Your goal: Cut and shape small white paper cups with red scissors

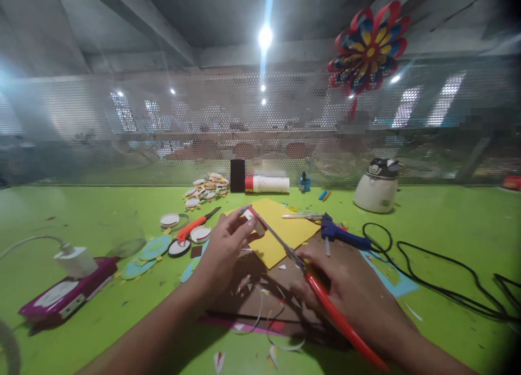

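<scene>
Between the fingers and thumb of my left hand [223, 249] is a small piece of white and red paper [255, 222]. My right hand [334, 280] grips a pair of scissors [325, 299] with red handles. Their metal blades point up and left, and the tips reach the edge of the paper piece. Beneath lies a yellow sheet [280, 228] on a brown board [268, 288]. Small white and red paper scraps [218, 361] and thin curled strips are scattered in front of and under my hands.
Left are an orange utility knife [195, 226], paper rolls [201, 234], blue paper discs [156, 247] and a purple power strip [69, 299]. Right lie a blue glue gun [342, 235] and its black cord [439, 291]. Behind stand a phone [237, 175], white tube [271, 185] and white pot [375, 190].
</scene>
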`<state>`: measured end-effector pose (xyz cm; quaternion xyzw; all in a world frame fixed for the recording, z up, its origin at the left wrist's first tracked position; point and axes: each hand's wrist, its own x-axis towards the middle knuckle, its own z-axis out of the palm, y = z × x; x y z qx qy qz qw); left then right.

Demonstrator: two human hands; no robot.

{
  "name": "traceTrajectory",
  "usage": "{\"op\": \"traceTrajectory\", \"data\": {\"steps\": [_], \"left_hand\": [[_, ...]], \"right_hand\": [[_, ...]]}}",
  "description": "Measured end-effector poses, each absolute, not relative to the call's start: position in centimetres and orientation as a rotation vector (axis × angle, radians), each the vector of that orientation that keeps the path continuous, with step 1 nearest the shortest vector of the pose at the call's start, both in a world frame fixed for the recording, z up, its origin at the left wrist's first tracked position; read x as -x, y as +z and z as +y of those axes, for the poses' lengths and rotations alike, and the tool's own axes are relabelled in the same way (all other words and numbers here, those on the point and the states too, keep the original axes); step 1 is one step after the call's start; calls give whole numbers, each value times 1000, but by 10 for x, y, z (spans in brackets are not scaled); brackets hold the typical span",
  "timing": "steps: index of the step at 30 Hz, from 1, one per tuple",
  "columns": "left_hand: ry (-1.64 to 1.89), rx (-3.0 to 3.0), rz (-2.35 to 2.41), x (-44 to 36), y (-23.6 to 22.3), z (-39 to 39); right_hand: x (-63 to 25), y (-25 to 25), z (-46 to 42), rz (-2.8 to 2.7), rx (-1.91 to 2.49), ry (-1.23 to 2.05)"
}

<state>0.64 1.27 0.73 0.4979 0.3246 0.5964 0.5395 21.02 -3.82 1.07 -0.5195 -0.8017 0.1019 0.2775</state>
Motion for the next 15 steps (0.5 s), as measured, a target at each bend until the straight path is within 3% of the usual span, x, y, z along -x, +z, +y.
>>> {"op": "traceTrajectory", "data": {"steps": [15], "left_hand": [[1504, -1199, 829, -4, 10, 12]], "right_hand": [[-234, -6, -24, -2208, 1266, 71]]}}
